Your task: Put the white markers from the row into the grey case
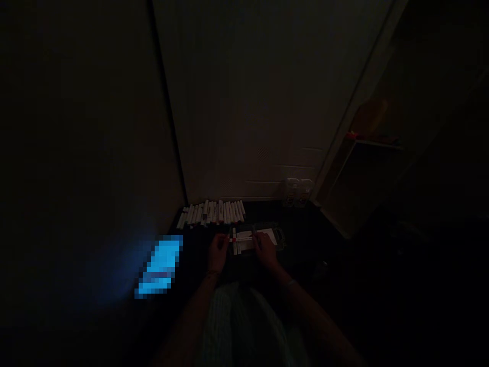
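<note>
In the dim light, a white marker (pixel 244 238) with a red band near its left end lies level between my two hands. My left hand (pixel 218 248) pinches the left end. The fingers of my right hand (pixel 266 249) close around the other end. Below the marker is an open clear plastic case (pixel 281 239). White markers (pixel 235 248) stand side by side in its left part, and a pale sheet or card (pixel 270 235) shows in its right part. Fine detail at the fingertips is lost in the dark.
A row of several white markers (pixel 214 211) lies on the dark table (pixel 267 211) behind the case. Two clear containers (pixel 298 192) stand by the wall at the back right. A bright blue screen (pixel 160 265), blurred into blocks, glows at the left.
</note>
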`<control>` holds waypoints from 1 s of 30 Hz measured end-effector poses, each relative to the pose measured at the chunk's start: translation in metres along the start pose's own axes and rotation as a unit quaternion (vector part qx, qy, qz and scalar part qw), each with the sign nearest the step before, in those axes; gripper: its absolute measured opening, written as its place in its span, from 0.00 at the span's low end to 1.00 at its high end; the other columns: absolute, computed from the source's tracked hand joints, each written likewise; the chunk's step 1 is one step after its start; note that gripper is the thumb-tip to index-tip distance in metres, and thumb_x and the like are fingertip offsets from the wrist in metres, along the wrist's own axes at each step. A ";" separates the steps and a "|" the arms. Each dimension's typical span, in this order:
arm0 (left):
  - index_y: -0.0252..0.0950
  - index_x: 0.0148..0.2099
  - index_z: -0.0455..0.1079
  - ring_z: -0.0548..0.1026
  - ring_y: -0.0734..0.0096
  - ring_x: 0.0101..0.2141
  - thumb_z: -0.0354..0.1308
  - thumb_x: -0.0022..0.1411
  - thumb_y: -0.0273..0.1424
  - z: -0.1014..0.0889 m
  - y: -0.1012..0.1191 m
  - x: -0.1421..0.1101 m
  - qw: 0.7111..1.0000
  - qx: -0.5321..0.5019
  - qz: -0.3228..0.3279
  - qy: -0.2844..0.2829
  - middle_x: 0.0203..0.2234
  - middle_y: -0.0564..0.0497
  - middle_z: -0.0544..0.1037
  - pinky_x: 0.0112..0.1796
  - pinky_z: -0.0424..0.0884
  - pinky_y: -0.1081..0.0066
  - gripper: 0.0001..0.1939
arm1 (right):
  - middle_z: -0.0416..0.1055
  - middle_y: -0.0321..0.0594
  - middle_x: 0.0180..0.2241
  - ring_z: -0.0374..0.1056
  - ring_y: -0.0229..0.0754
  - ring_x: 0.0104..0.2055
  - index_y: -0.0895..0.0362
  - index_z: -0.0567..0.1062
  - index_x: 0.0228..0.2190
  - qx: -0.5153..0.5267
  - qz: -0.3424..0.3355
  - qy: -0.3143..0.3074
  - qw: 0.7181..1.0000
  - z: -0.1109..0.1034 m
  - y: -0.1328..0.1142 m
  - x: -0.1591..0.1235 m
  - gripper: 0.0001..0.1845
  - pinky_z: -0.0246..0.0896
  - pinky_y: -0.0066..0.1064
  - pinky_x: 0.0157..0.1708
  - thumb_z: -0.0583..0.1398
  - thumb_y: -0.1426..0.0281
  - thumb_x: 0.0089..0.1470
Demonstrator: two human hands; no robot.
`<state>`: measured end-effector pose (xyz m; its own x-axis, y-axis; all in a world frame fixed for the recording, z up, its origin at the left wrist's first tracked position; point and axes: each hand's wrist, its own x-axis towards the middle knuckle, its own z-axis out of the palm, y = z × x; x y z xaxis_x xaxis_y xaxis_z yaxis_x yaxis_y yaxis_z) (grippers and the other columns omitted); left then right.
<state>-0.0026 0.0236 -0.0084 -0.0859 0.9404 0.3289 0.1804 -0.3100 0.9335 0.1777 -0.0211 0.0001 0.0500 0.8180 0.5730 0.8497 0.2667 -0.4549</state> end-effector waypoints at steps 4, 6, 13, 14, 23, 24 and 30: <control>0.37 0.35 0.65 0.70 0.71 0.30 0.52 0.53 0.44 0.000 0.002 -0.001 1.000 -0.004 -0.008 0.013 0.27 0.53 0.72 0.32 0.65 0.72 0.15 | 0.68 0.40 0.36 0.62 0.40 0.41 0.55 0.69 0.39 0.007 0.001 0.001 1.000 0.000 0.000 0.000 0.13 0.55 0.31 0.42 0.47 0.68 0.59; 0.37 0.35 0.65 0.70 0.71 0.30 0.52 0.53 0.44 0.000 0.003 -0.003 1.000 -0.008 -0.008 0.008 0.27 0.53 0.72 0.31 0.65 0.72 0.15 | 0.68 0.41 0.36 0.62 0.40 0.41 0.55 0.69 0.39 0.009 0.004 0.001 1.000 0.000 0.000 0.000 0.14 0.55 0.31 0.42 0.47 0.68 0.59; 0.39 0.36 0.64 0.71 0.69 0.31 0.50 0.55 0.43 -0.002 0.007 -0.007 1.000 0.002 0.006 -0.006 0.28 0.52 0.72 0.33 0.66 0.71 0.13 | 0.69 0.41 0.36 0.63 0.41 0.41 0.55 0.70 0.39 0.025 0.024 0.003 0.999 0.000 0.000 -0.001 0.14 0.57 0.32 0.41 0.47 0.67 0.58; 0.39 0.36 0.64 0.71 0.69 0.31 0.50 0.55 0.43 -0.002 0.007 -0.007 1.000 0.005 0.003 -0.003 0.28 0.52 0.73 0.33 0.66 0.70 0.13 | 0.69 0.41 0.36 0.63 0.40 0.41 0.55 0.70 0.39 0.028 0.024 0.005 0.999 0.000 -0.001 -0.001 0.14 0.57 0.32 0.42 0.47 0.67 0.58; 0.38 0.36 0.64 0.71 0.69 0.31 0.49 0.56 0.42 0.000 0.001 -0.005 1.000 0.015 0.009 -0.005 0.28 0.52 0.72 0.33 0.66 0.70 0.13 | 0.68 0.41 0.37 0.63 0.40 0.41 0.55 0.69 0.39 0.053 0.030 0.010 0.998 0.002 0.002 -0.001 0.14 0.57 0.32 0.42 0.46 0.66 0.58; 0.38 0.36 0.64 0.71 0.69 0.31 0.49 0.56 0.42 0.000 0.001 -0.005 1.000 0.017 0.009 -0.004 0.28 0.52 0.72 0.33 0.66 0.70 0.13 | 0.68 0.41 0.37 0.63 0.40 0.41 0.55 0.69 0.39 0.059 0.032 0.010 0.998 0.002 0.002 -0.001 0.14 0.57 0.31 0.42 0.46 0.66 0.58; 0.38 0.36 0.65 0.71 0.70 0.31 0.50 0.56 0.42 -0.001 0.005 -0.005 0.999 0.030 0.009 0.009 0.28 0.52 0.72 0.33 0.66 0.70 0.13 | 0.69 0.41 0.37 0.63 0.40 0.42 0.55 0.69 0.39 0.083 0.032 0.007 0.996 -0.001 0.000 -0.001 0.14 0.57 0.31 0.43 0.46 0.66 0.59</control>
<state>-0.0024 0.0170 -0.0053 -0.1007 0.9321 0.3479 0.2407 -0.3164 0.9176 0.1776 -0.0225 -0.0001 0.1089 0.8289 0.5487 0.7458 0.2969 -0.5964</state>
